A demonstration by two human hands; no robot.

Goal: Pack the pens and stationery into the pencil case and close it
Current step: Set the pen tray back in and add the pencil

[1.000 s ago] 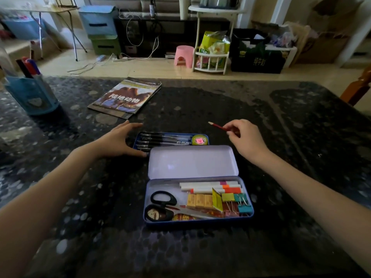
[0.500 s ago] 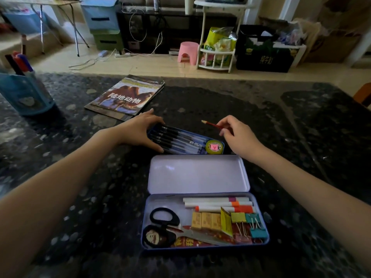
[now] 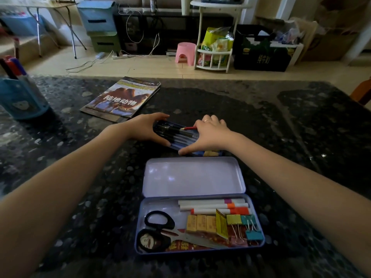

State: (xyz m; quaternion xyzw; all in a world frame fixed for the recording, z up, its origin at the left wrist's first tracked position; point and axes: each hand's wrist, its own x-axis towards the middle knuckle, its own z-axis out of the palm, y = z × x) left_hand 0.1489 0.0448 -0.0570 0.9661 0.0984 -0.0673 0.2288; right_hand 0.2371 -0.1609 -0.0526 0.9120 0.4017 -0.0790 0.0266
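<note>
Left hand (image 3: 143,129) clasping pen tray (image 3: 176,135), right hand (image 3: 208,135) pinching red pencil (image 3: 188,128)

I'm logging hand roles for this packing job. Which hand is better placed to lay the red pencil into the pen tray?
The right hand. It already holds the red pencil, tip over the pens in the pen tray. The left hand grips the tray's left end, steadying it.
</note>
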